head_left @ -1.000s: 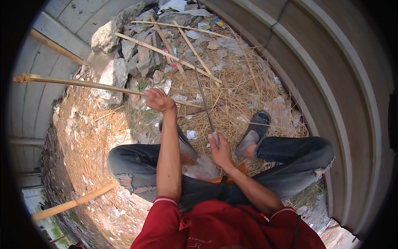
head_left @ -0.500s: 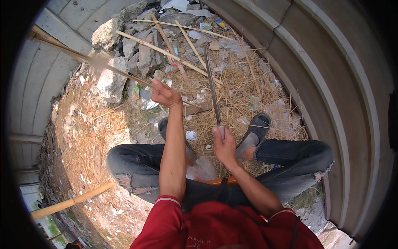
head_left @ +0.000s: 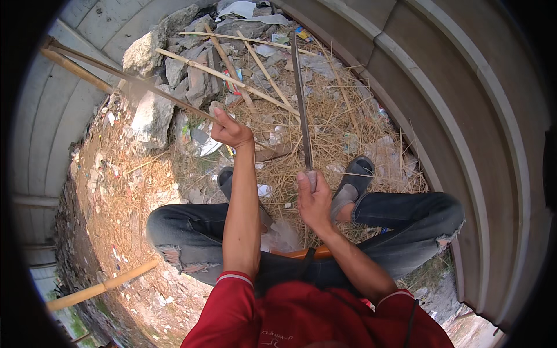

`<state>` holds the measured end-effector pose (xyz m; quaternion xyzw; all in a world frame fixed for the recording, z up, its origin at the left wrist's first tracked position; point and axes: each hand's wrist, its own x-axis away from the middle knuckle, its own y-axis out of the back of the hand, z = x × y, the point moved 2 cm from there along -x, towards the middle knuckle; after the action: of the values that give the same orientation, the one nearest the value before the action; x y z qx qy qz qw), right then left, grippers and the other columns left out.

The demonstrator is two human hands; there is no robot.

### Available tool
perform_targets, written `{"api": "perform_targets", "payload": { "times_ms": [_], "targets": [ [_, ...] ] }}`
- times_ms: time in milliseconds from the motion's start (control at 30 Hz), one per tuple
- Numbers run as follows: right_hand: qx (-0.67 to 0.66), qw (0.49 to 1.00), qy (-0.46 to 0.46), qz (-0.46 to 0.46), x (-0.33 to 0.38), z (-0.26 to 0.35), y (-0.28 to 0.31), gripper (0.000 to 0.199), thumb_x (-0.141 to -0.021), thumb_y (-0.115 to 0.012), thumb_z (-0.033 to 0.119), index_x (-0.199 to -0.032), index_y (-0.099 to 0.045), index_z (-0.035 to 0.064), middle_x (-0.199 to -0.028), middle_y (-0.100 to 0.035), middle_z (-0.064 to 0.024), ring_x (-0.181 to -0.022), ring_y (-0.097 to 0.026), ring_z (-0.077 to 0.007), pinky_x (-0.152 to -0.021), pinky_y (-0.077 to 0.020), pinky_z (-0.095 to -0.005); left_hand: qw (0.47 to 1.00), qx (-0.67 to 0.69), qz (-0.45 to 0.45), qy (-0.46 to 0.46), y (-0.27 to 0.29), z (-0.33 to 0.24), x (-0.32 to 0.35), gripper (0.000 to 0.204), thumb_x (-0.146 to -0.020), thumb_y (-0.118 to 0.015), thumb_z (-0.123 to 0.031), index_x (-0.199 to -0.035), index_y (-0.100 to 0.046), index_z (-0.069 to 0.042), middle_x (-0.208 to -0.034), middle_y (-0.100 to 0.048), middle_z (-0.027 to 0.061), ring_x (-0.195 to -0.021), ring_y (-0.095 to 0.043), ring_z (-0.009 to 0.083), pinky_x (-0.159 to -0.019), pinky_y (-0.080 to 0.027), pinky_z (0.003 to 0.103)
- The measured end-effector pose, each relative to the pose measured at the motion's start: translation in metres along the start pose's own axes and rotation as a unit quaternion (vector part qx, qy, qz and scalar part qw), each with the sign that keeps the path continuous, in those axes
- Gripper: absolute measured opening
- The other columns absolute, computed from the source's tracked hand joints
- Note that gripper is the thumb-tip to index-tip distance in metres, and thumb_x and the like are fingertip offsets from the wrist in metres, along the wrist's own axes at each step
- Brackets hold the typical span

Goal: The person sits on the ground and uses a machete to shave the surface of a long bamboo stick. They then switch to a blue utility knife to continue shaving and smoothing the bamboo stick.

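Observation:
My left hand (head_left: 233, 130) is closed around a long thin bamboo strip (head_left: 168, 96), which slants away to the far left. The strip's far end lies in front of the corrugated wall, and part of its length is blurred. In my right hand (head_left: 314, 201) is the pale handle (head_left: 311, 177) of a long, narrow knife (head_left: 301, 98). Its dark blade points away from me over the straw, apart from the strip. Both hands are held above the ground between my bent knees.
Several bamboo sticks (head_left: 226, 78) lie across straw and rubble ahead. Large rocks (head_left: 152, 119) are piled at the far left. Corrugated walls (head_left: 464, 104) stand on both sides. A thick bamboo pole (head_left: 104, 285) lies at the lower left, and my shoes (head_left: 358, 171) rest on straw.
The knife's tip has swung farther out and up, so more of the blade shows. The strip's short end beyond my left hand no longer shows. Both grips stay the same.

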<state>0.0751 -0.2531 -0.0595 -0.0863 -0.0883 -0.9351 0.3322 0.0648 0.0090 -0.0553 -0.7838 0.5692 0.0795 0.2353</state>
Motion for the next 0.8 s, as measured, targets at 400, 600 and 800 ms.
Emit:
{"api": "perform_targets", "payload": {
  "times_ms": [400, 600, 800],
  "targets": [
    [0.157, 0.982, -0.064, 0.080, 0.042, -0.081, -0.015, 0.038, -0.097, -0.064, 0.032, -0.085, -0.056, -0.0030, -0.069, -0.057, -0.0178, -0.069, -0.060, -0.0258, -0.063, -0.0458, -0.0390, 0.999, -0.039, 0.011, -0.006, 0.007, 0.005, 0.009, 0.064, -0.103, -0.054, -0.039, -0.050, -0.037, -0.006, -0.048, -0.031, -0.0021, -0.049, -0.028, 0.0108, -0.051, -0.021, 0.034],
    [0.009, 0.999, 0.031, 0.041, 0.035, -0.003, -0.020, 0.038, -0.097, -0.064, 0.033, -0.087, -0.056, -0.0034, -0.076, -0.065, -0.0231, -0.076, -0.066, -0.0412, -0.064, -0.0486, -0.0428, 0.999, -0.025, 0.010, -0.019, 0.000, 0.006, -0.001, 0.062, -0.102, -0.055, -0.036, -0.053, -0.041, -0.002, -0.049, -0.033, -0.0009, -0.052, -0.026, 0.0121, -0.052, -0.019, 0.037],
    [0.222, 0.968, -0.078, 0.088, 0.041, -0.144, -0.025, 0.040, -0.099, -0.060, 0.034, -0.093, -0.060, -0.0057, -0.080, -0.065, -0.0242, -0.076, -0.065, -0.0414, -0.067, -0.0497, -0.0440, 1.000, -0.014, 0.003, -0.007, -0.005, 0.006, -0.008, 0.064, -0.103, -0.053, -0.039, -0.052, -0.039, -0.003, -0.048, -0.033, -0.0004, -0.051, -0.028, 0.0133, -0.052, -0.021, 0.036]
  ]
}}
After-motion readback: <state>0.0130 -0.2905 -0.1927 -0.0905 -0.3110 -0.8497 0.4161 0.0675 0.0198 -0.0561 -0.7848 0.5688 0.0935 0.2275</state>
